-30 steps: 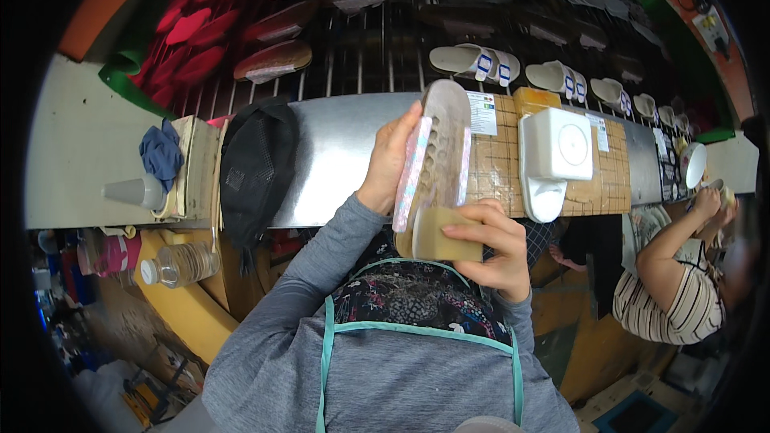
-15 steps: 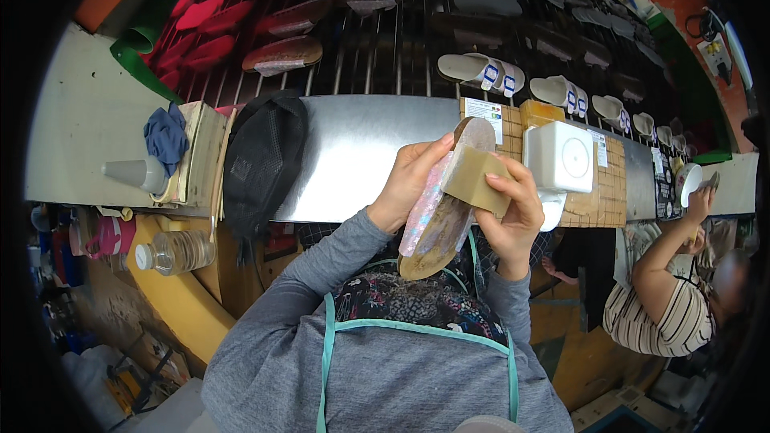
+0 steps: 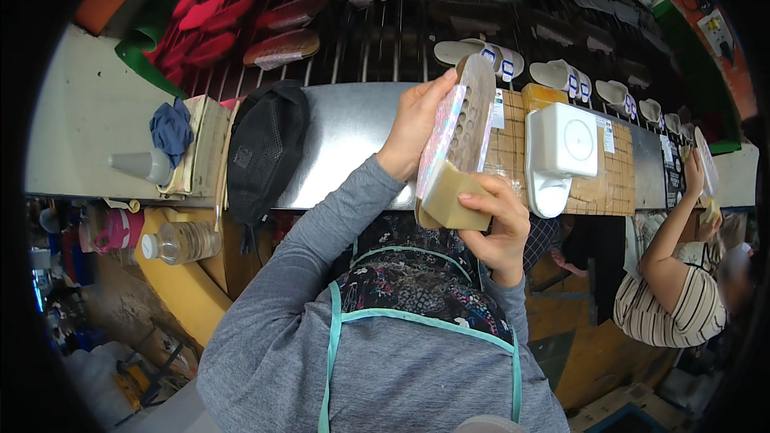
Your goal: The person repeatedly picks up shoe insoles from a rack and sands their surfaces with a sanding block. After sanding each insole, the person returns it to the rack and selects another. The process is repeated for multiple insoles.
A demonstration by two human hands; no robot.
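Above the near edge of the metal bench, my left hand [image 3: 411, 126] grips a sandal [image 3: 479, 84] by its far side. The sandal is tilted upright, with a brown sole, a row of round hollows and a shiny pink iridescent strip along its left side. My right hand [image 3: 503, 228] is closed on a tan rectangular block [image 3: 455, 202], its fingertips on the block's side. The block rests against the near end of the sandal and hides part of it.
A black mesh cap [image 3: 269, 148] lies on the bench [image 3: 345, 132]. White plastic container [image 3: 565, 144] stands on a brown board [image 3: 613, 172]. Beyond, pale sandals [image 3: 553, 76] and several soles line a rod rack [image 3: 365, 48]. A co-worker in stripes [image 3: 670, 297] works at right.
My left hand has raised the sandal and turned it more upright. The block in my right hand has moved down and left, from the sandal's middle to its near end.
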